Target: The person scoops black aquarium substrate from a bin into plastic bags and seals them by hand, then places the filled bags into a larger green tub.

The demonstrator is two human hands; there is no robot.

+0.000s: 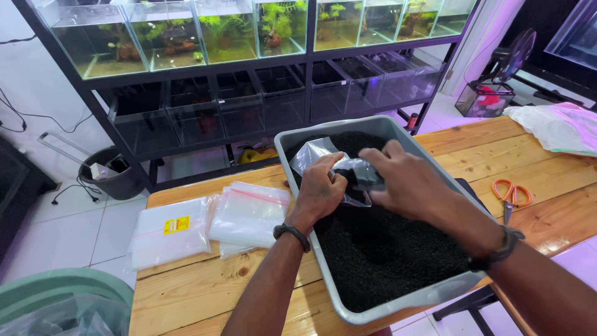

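Observation:
A grey rectangular tub [323,274] full of fine black gravel [385,255] sits on the wooden table [199,292]. Over the tub, both hands grip a small clear plastic bag [314,152] that holds some black gravel. My left hand [320,190] pinches the bag's near side. My right hand [401,177] clasps it from the right, fingers curled over the top. A dark band circles each wrist.
Stacks of clear zip bags [249,211] and a larger bag pack [171,230] lie left of the tub. Orange scissors [511,194] rest to the right, near a white plastic sheet [553,127]. Aquarium racks [249,68] stand behind. A green bin [56,298] is at lower left.

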